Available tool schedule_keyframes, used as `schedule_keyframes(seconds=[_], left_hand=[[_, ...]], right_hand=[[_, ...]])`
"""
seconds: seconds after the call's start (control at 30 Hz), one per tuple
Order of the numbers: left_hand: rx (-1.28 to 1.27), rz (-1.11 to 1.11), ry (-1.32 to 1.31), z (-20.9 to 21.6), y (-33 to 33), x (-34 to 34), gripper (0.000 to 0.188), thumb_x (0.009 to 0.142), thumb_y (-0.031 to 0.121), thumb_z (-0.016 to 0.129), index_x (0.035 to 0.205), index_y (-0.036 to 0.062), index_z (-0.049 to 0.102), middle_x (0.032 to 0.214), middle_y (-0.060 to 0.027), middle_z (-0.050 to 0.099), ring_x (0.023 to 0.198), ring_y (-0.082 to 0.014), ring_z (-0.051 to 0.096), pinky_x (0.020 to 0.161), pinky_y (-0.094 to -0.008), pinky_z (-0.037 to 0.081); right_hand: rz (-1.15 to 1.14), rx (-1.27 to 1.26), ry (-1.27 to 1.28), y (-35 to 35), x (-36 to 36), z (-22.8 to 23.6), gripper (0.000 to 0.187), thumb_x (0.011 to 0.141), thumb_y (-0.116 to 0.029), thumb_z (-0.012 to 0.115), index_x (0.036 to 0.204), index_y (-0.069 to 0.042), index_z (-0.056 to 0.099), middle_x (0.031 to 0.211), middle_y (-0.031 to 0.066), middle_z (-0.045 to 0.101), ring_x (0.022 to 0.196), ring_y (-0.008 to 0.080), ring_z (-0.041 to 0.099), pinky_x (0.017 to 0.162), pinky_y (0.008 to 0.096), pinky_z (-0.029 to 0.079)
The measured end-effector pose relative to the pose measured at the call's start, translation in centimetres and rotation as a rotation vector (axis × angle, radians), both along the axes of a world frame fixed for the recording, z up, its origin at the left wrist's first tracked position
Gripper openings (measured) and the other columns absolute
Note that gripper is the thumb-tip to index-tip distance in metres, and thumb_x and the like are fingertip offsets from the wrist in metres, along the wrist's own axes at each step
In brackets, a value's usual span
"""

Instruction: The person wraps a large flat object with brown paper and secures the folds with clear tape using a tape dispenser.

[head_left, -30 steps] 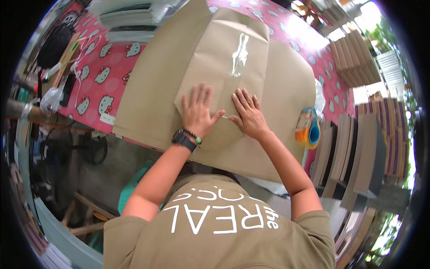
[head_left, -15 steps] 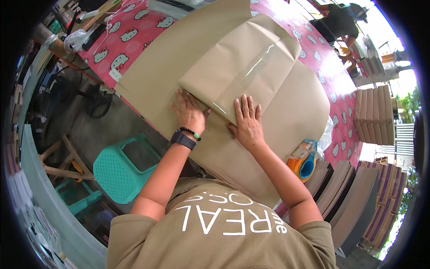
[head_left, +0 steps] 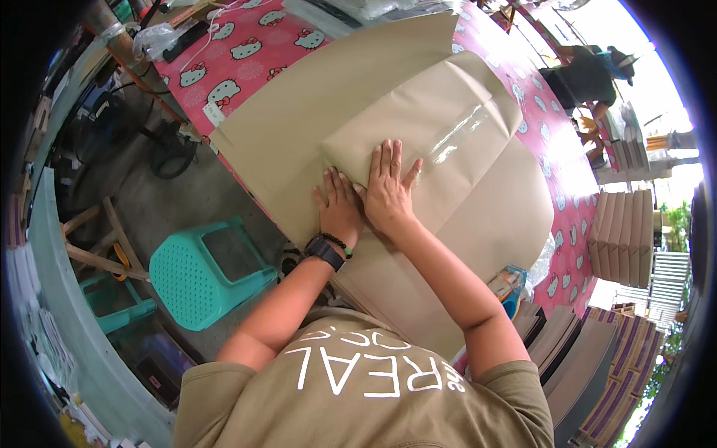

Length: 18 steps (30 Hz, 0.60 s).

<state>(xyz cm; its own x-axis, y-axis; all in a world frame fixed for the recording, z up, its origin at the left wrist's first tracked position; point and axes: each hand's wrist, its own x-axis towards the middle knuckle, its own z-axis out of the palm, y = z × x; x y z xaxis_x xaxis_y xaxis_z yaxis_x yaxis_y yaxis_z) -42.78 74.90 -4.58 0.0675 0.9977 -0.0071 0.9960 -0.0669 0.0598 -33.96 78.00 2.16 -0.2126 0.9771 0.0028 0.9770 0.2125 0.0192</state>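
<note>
A flat parcel wrapped in brown paper [head_left: 448,97] lies on larger brown paper sheets [head_left: 299,97] spread over the table. A strip of clear tape [head_left: 459,134] runs along its top. My right hand [head_left: 390,190] rests flat on the parcel's near left part, fingers stretched and pointing away from me. Beside it, my left hand [head_left: 340,210] lies with fingers extended at the parcel's near left edge, touching the paper. The two hands are close together, and neither grips anything. The parcel's near edge is partly hidden under my hands.
An orange and blue tape dispenser [head_left: 511,291] stands right of my right forearm, partly hidden by it. The table has a pink patterned cover [head_left: 246,67]. A turquoise stool [head_left: 190,280] stands at left. Stacked cardboard [head_left: 620,231] is at right; another person [head_left: 586,82] works at far right.
My right hand has moved left and farther onto the parcel, next to my left hand. My left hand has shifted slightly right and nearer to me. The view has turned a little.
</note>
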Motion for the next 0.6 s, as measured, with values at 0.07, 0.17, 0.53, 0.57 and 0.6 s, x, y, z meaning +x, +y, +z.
schedule_keyframes(seconds=[0.07,0.17,0.53,0.57,0.6], left_hand=[[-0.029,0.006,-0.019,-0.2,0.1,-0.3,0.055,0.09,0.025,0.035,0.135,-0.0045,0.027,0.144,-0.0206,0.02,0.136,-0.0319,0.011,0.107,-0.053,0.011],[-0.001,-0.027,-0.191,-0.3,0.1,-0.3,0.055,0.09,0.025,0.035,0.135,-0.0041,0.026,0.144,-0.0202,0.02,0.136,-0.0323,0.011,0.106,-0.0537,0.01],[0.077,-0.093,-0.322,1.2,0.4,-1.8,0.071,0.079,0.043,0.057,0.126,-0.0059,0.037,0.132,-0.0216,0.034,0.125,-0.0321,0.028,0.098,-0.0499,0.024],[0.024,-0.119,-0.386,2.4,0.9,-2.7,0.069,0.077,0.042,0.061,0.123,-0.0048,0.04,0.127,-0.0202,0.038,0.12,-0.0312,0.033,0.095,-0.0486,0.027],[-0.029,-0.148,-0.451,3.2,1.5,-3.5,0.067,0.074,0.042,0.064,0.119,-0.0037,0.043,0.122,-0.0187,0.043,0.115,-0.0303,0.038,0.091,-0.0473,0.031]], right_hand=[[0.035,-0.018,0.116,1.5,-1.0,0.2,0.076,0.086,-0.042,0.045,0.138,0.005,0.015,0.145,0.0223,0.011,0.137,0.0341,-0.001,0.102,0.064,-0.002],[0.089,0.062,0.082,5.1,-4.1,-0.7,0.072,0.087,-0.042,0.044,0.138,0.001,0.019,0.146,0.0184,0.015,0.137,0.0331,-0.001,0.101,0.0655,-0.001],[-0.08,-0.116,0.043,-8.0,6.7,1.7,0.07,0.088,-0.029,0.05,0.141,-0.005,0.013,0.148,0.0156,0.009,0.136,0.0366,0.002,0.102,0.0638,0.006],[-0.166,-0.139,0.079,-10.1,8.2,1.6,0.07,0.087,-0.024,0.053,0.141,-0.005,0.013,0.148,0.0164,0.008,0.136,0.0365,0.0,0.101,0.0645,0.005],[-0.265,-0.088,0.072,-12.0,9.3,1.0,0.067,0.087,-0.021,0.052,0.14,-0.005,0.016,0.147,0.0175,0.011,0.135,0.0377,0.005,0.102,0.0627,0.008]])
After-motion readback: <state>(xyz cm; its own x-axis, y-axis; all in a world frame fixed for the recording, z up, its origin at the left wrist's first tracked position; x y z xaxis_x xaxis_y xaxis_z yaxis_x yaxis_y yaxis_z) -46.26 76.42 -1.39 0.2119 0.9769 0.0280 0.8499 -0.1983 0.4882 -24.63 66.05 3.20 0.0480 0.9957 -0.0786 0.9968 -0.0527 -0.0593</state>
